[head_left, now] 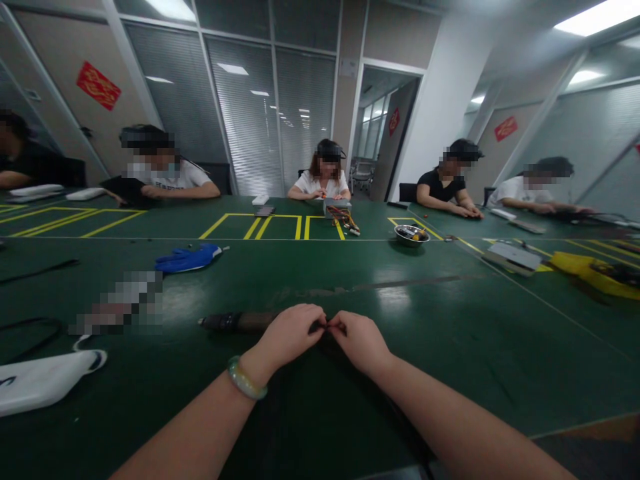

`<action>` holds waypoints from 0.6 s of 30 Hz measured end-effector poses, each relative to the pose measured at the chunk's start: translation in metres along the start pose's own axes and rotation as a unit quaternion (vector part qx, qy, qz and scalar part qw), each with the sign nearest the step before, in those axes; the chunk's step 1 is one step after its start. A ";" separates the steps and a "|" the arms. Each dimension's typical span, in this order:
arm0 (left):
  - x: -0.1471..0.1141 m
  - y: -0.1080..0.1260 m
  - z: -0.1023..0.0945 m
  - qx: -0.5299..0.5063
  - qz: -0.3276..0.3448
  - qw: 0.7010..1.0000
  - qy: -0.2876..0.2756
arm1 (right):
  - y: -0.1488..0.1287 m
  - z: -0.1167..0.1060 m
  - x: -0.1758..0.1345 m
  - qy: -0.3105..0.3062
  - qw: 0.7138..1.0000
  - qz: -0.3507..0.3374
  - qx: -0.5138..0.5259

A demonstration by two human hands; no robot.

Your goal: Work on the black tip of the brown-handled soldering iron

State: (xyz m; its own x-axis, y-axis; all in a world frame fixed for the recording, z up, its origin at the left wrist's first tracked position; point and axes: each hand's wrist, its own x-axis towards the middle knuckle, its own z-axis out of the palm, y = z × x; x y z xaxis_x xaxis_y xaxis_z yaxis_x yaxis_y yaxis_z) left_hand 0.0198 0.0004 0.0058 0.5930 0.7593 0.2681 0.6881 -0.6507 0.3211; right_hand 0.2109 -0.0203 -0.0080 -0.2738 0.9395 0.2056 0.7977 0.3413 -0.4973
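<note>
My left hand (pixel 293 333) is closed, with thumb and fingertips pinched together above the middle of the green table (pixel 450 347). Facing it, my right hand (pixel 363 339) is pinched too, and the fingertips of both hands meet. Whatever lies between them is dark and too small to make out. Behind my left hand, a dark, pen-shaped power tool (pixel 225 322) lies on its side, its narrow tip pointing left. The hand covers its right end. On my left wrist is a pale green bangle (pixel 246 379).
A blue glove (pixel 187 259) lies at the left, beyond a white device (pixel 45 381) with a strap. Farther off stand a metal bowl (pixel 411 237) of small parts and a grey box (pixel 337 208) with wires. A yellow bag (pixel 575 263) is at right. Several people sit opposite.
</note>
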 end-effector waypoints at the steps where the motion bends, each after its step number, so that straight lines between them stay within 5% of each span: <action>1: 0.000 0.000 0.000 0.001 0.000 1.000 0.000 | 0.000 0.000 0.000 0.000 1.000 0.005 0.006; 18: -0.001 -0.001 0.000 -0.009 -0.003 1.000 0.002 | 0.003 0.003 0.001 0.013 0.993 0.054 0.104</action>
State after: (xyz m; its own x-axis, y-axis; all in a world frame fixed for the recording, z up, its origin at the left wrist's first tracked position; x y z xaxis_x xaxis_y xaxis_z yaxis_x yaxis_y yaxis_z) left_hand 0.0186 0.0005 0.0047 0.5868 0.7632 0.2705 0.6842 -0.6460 0.3384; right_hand 0.2110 -0.0187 -0.0120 -0.1762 0.9708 0.1625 0.6922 0.2396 -0.6808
